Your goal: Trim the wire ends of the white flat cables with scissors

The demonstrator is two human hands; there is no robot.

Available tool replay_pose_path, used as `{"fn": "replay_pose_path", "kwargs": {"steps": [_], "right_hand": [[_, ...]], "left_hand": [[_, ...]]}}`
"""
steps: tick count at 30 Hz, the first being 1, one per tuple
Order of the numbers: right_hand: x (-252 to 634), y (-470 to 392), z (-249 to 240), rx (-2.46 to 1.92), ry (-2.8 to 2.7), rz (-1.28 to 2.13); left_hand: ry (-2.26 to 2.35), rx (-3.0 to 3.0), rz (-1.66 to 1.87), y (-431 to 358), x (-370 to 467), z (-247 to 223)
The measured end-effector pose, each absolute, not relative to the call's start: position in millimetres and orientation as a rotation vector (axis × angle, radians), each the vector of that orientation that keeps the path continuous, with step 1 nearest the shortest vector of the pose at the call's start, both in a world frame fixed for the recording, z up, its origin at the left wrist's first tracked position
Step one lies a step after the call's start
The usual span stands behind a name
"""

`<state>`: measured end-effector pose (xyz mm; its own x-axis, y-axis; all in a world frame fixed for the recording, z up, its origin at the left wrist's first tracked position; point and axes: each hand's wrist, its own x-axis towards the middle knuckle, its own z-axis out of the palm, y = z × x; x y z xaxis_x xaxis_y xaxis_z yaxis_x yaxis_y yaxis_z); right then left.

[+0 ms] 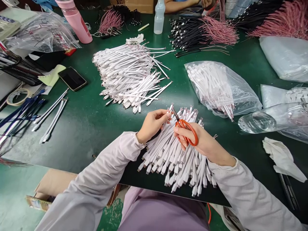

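Note:
Between thumb and fingers, my left hand [155,122] pinches the wire end of a white USB cable [170,107]. My right hand [199,138] grips orange-handled scissors [192,131], whose blade tips are close beside that cable end; whether they touch it I cannot tell. Beneath both hands a heap of white USB cables [173,154] spreads over the table's front edge side, plugs toward me and bare wire ends away. Farther off lies a larger stack of white cables [130,73], plugs pointing left.
A plastic bag of white cables [216,86] lies right, near a clear bottle [264,120] and crumpled tissue [281,157]. Left are a phone [72,78], loose cables [54,120] and a pink bottle [77,24]. Behind are black cables [187,33] and another person's arm [179,6].

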<state>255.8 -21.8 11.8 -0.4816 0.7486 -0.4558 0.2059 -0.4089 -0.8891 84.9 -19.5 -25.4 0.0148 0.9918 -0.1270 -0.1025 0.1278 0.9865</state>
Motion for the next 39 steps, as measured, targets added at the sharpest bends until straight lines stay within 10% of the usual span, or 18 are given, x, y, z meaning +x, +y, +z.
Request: {"fn": "replay_pose_path", "kwargs": {"steps": [31, 39], "right_hand": [[255.6, -20.5, 13.5, -1.228, -1.316, 2.040], [260.7, -19.7, 10.8, -1.403, -1.546, 1.622]], "left_hand": [[1.218, 1.114, 1.141, -20.5, 84.7, -24.3], [1.208, 1.078, 1.167, -21.5, 86.0, -26.1]]}}
